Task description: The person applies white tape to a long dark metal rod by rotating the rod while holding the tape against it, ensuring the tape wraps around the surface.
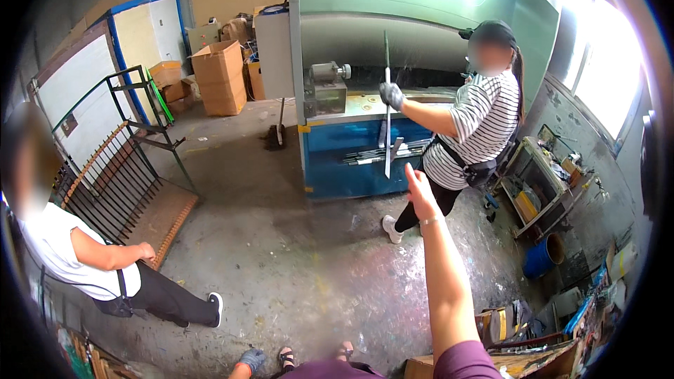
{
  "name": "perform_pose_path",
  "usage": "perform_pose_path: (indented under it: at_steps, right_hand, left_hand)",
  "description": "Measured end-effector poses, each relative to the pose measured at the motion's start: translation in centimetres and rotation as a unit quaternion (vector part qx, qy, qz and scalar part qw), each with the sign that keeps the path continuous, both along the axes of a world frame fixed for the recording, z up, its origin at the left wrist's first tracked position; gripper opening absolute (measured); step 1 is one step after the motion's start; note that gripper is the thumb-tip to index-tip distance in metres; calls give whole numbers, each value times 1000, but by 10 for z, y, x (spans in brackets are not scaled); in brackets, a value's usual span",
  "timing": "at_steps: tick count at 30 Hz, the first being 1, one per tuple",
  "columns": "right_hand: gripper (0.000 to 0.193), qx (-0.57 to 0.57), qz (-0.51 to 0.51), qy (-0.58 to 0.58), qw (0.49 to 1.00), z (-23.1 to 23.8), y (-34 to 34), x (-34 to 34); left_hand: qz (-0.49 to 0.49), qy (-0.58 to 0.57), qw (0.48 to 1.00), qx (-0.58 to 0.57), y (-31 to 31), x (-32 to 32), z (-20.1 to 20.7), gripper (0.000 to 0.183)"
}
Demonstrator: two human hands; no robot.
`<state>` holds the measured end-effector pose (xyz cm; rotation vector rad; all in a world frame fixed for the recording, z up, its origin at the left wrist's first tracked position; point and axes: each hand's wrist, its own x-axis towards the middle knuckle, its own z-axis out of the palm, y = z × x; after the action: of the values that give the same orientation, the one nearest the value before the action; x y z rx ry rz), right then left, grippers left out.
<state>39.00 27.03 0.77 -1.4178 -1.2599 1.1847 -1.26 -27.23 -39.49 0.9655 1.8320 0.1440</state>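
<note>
My right hand is stretched out at arm's length with bare, straight fingers and nothing in it. It points toward a co-worker in a striped shirt, who stands at a blue workbench. That person's gloved hand holds a long metal bar upright, and my fingertips end just below and to the right of the bar's lower end. My left hand, in a grey-blue glove, hangs low by my sandalled feet. Its grip is too small to make out.
A second person in a white shirt leans at the left beside a black metal rack. Cardboard boxes stand at the back. A cluttered shelf cart, a blue bucket and tools line the right wall.
</note>
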Motion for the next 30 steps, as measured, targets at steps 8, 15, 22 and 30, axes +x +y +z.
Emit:
perform_pose_path:
  at_steps: [8, 15, 22, 30]
  right_hand:
    - [30, -2, -18, 33, 999, -47, 69, -21]
    - [31, 78, 89, 54, 992, -99, -87, -62]
    - [30, -142, 313, 286, 894, -82, -282, -85]
    - [49, 78, 395, 141, 905, -85, -312, -105]
  left_hand:
    - [39, 10, 999, -20, -9, 10, 30, 36]
    - [125, -163, 959, 194, 195, 61, 220, 55]
    - [76, -731, 628, 255, 349, 153, 423, 42]
    - [48, -689, 683, 238, 306, 151, 429, 35]
